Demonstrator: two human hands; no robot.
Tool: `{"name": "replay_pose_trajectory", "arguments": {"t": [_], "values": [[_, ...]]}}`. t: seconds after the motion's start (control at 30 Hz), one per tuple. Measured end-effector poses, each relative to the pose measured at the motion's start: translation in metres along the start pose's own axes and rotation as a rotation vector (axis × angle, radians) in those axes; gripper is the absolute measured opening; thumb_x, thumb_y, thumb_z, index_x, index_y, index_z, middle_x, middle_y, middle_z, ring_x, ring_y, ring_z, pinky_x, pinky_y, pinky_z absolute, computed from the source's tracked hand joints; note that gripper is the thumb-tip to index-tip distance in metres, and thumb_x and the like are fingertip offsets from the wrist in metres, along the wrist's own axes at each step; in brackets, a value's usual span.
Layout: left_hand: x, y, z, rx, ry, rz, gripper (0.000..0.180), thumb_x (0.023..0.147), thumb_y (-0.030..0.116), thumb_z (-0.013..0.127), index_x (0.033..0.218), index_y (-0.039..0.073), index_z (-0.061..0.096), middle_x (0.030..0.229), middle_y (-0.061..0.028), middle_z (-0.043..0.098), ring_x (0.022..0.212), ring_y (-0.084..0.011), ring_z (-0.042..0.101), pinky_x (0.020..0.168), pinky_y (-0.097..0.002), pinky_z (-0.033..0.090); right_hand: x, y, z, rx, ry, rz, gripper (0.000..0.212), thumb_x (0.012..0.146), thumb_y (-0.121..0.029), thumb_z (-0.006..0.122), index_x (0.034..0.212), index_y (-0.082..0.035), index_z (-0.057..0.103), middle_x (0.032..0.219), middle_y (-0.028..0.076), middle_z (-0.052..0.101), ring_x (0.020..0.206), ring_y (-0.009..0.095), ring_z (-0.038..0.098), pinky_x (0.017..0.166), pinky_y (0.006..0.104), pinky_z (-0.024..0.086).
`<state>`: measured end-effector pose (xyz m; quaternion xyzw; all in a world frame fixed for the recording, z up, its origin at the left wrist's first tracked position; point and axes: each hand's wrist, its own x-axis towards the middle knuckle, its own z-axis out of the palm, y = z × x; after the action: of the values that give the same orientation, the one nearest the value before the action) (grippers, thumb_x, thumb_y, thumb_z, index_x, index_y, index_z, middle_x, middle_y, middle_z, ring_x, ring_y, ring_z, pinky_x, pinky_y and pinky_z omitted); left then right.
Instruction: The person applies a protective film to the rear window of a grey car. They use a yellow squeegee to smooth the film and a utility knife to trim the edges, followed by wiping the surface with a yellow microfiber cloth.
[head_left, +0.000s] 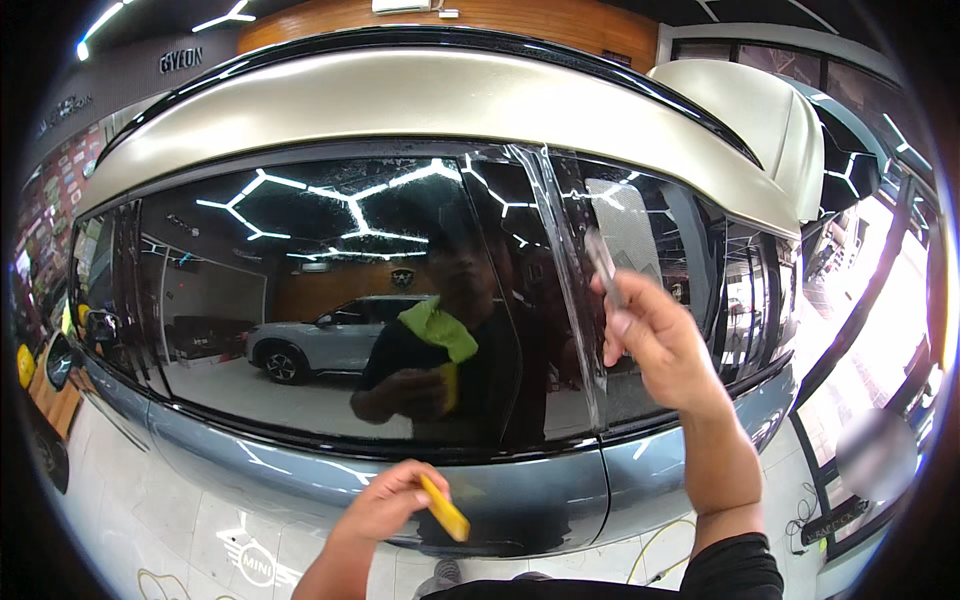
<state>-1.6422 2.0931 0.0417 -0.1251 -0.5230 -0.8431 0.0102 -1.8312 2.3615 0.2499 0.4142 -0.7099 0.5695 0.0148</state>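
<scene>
My left hand (385, 505) pinches a flat yellow squeegee (446, 510) in front of the blue-grey car door (340, 480). Raised at the pillar between the side windows, my right hand (655, 340) grips a slim silvery-grey tool (603, 265), slightly blurred; its exact kind is unclear. Its tip points up at the glossy black pillar. Beside it, clear film (565, 270) runs down the pillar in a wrinkled strip with raised edges. To the left, the dark front side window (220, 330) reflects lights, a car and a person with a green cloth.
Above the windows curves the car's pale gold roof (420, 95), with its raised tailgate (750, 100) at the far right. A side mirror (60, 360) juts out at the left. On the tiled floor (210, 510) at lower right lies a thin yellow cord (665, 570).
</scene>
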Motion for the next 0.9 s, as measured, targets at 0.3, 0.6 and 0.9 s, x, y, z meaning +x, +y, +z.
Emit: {"name": "replay_pose_trajectory", "arguments": {"t": [0.3,0.6,0.9], "values": [[0.057,0.07,0.022,1.079,0.445,0.498,0.038,0.094,0.017,0.058,0.128,-0.002,0.061,0.079,-0.0106,0.058,0.06,-0.0201,0.054,0.06,-0.0323,0.046,0.121,-0.016,-0.03,-0.86,0.011,-0.51,0.025,0.099,-0.012,0.053,0.121,-0.001,0.059,0.103,0.021,0.065,0.093,0.039,0.064,0.081,0.0448,0.05],[0.178,0.17,0.053,1.913,0.511,0.857,0.047,0.09,0.02,0.068,0.134,0.006,0.059,0.079,-0.0085,0.051,0.057,-0.0244,0.055,0.052,-0.0348,0.045,0.156,-0.007,-0.045,-1.011,0.003,-0.663,0.022,0.099,-0.016,0.055,0.115,-0.003,0.062,0.09,0.017,0.065,0.08,0.036,0.066,0.07,0.0465,0.051],[0.211,0.179,0.057,1.954,0.521,0.798,0.05,0.092,0.023,0.065,0.138,0.006,0.055,0.084,-0.01,0.053,0.059,-0.0257,0.058,0.054,-0.0358,0.049,0.151,-0.012,-0.045,-1.065,-0.025,-0.769,0.031,0.087,-0.001,0.06,0.118,-0.003,0.061,0.084,0.014,0.061,0.076,0.033,0.064,0.068,0.0421,0.051]]}}
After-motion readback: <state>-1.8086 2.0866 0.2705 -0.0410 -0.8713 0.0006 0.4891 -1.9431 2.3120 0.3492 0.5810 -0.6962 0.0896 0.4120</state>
